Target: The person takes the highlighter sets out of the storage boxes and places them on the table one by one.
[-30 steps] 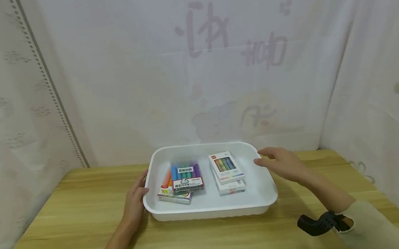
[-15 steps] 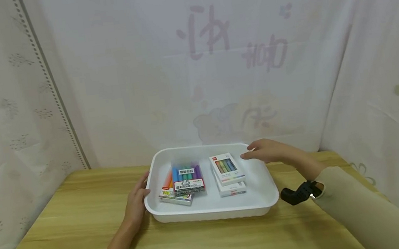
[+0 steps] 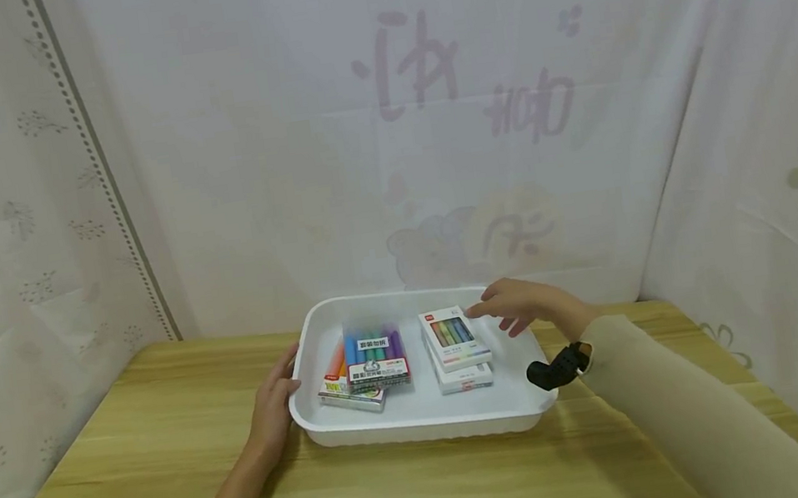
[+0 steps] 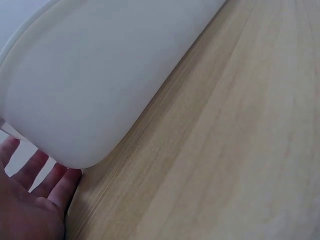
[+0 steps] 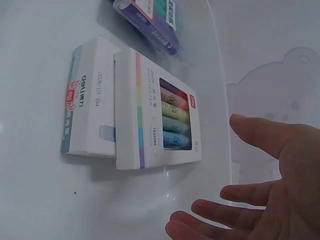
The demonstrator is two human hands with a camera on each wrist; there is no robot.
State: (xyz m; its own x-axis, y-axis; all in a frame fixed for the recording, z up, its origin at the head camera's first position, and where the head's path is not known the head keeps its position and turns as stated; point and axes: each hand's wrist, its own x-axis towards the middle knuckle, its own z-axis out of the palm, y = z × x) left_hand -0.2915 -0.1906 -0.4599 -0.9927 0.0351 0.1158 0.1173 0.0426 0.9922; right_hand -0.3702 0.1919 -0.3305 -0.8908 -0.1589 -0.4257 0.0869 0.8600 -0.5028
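A white plastic basin [image 3: 429,419] holds the pen packs. My left hand [image 3: 270,405] touches its left side, fingers along the outer wall and thumb at the rim; the left wrist view shows these fingers [image 4: 44,182] fairly straight. In the basin's right half, a white highlighter box [image 3: 454,338] with a window lies partly over another white box [image 3: 465,378]. My right hand [image 3: 527,303] hovers over the right rim, thumb and fingers spread, just beside the upper box. Between its thumb and fingers [image 5: 245,195] there is a gap with nothing held.
In the basin's left half, a clear pack of coloured pens [image 3: 376,361] lies across another pack with orange pens [image 3: 358,401]. The basin stands on a wooden table [image 3: 401,493]. Patterned white cloth [image 3: 246,177] hangs behind and at both sides.
My right hand has moved left from outside the basin's right rim to over it, close to the upper highlighter box. My left hand and the packs stay where they were.
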